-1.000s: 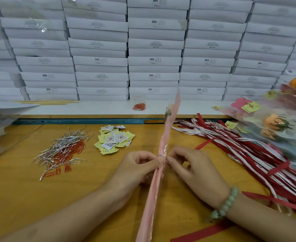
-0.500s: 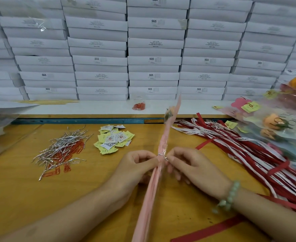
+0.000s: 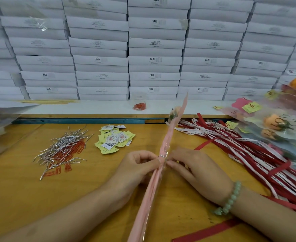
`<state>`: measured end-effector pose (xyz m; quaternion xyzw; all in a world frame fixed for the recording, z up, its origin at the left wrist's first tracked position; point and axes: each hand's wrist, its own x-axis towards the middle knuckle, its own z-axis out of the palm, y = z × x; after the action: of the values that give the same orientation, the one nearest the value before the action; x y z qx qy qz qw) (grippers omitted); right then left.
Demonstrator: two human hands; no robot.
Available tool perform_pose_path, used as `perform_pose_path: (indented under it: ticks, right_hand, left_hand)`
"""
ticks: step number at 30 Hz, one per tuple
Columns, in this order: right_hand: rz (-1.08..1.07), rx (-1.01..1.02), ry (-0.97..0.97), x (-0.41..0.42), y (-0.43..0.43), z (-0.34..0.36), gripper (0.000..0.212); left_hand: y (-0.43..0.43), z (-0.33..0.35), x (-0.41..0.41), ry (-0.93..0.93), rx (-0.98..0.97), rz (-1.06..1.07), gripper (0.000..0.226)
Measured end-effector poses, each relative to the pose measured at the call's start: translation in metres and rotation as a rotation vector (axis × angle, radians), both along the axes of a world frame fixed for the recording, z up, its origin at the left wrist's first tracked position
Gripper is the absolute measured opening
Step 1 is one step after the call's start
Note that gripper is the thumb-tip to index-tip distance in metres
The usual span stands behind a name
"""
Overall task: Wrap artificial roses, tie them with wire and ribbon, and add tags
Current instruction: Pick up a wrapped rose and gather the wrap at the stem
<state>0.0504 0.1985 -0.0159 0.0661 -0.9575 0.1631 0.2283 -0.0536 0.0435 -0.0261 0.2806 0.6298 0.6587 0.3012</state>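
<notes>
Centre of the counter [image 3: 21,180]: holds a wrapped rose [image 3: 168,140] in its pink sleeve, slanting from the near edge toward the far right, bloom at the far end. Pinches the sleeve with the left grip [image 3: 135,169], fingers curled on it just below a silver wire tie [image 3: 161,156] looped around the stem. Pinches the tie's end with the right grip [image 3: 196,173], fingertips closed on it at the sleeve's right side. Wears a green bead bracelet [image 3: 231,199] on the right wrist. To the left, loose wires [image 3: 65,147] and tags [image 3: 114,139]; to the right, red and white ribbons [image 3: 239,149]; far behind, stacked white boxes [image 3: 154,60].
</notes>
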Motion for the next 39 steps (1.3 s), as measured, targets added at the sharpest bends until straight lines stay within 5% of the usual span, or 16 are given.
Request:
perform_pose_path:
  ticks: [4, 9, 12, 15, 20, 26, 30, 35, 39]
  right_hand:
    - [-0.013, -0.233, -0.027, 0.000, -0.007, -0.001, 0.027]
    - [-0.040, -1.418, -0.447, -0.006, -0.014, 0.003, 0.030]
    - [0.050, -1.756, -0.649, -0.005, -0.012, 0.008, 0.022]
    - [0.018, -1.695, -0.674, -0.005, -0.011, 0.009, 0.028]
    - [-0.129, -1.129, -0.305, -0.008, -0.012, 0.002, 0.020]
    - [-0.080, -1.230, -0.207, -0.011, -0.009, -0.003, 0.035]
    - [-0.109, -1.290, -0.199, -0.013, -0.005, -0.007, 0.026]
    - [-0.015, -1.320, -0.251, -0.010, -0.004, -0.006, 0.016]
    - [0.049, -1.220, -0.319, -0.007, -0.007, -0.001, 0.025]
  left_hand:
    - [0.000, -0.001, 0.001, 0.026, 0.024, -0.001, 0.022]
    - [0.001, -0.003, 0.003, 0.100, 0.052, -0.013, 0.012]
    - [0.000, -0.004, 0.004, 0.160, 0.042, -0.045, 0.010]
    - [0.000, -0.003, 0.005, 0.180, 0.049, -0.035, 0.009]
    - [0.002, -0.003, 0.007, 0.217, 0.037, 0.052, 0.019]
    - [0.003, -0.006, 0.011, 0.424, -0.007, 0.035, 0.023]
    - [0.001, -0.008, 0.014, 0.582, -0.027, -0.064, 0.028]
    - [0.002, -0.005, 0.010, 0.372, -0.010, -0.023, 0.033]
    - [0.004, -0.007, 0.001, 0.123, 0.033, 0.106, 0.017]
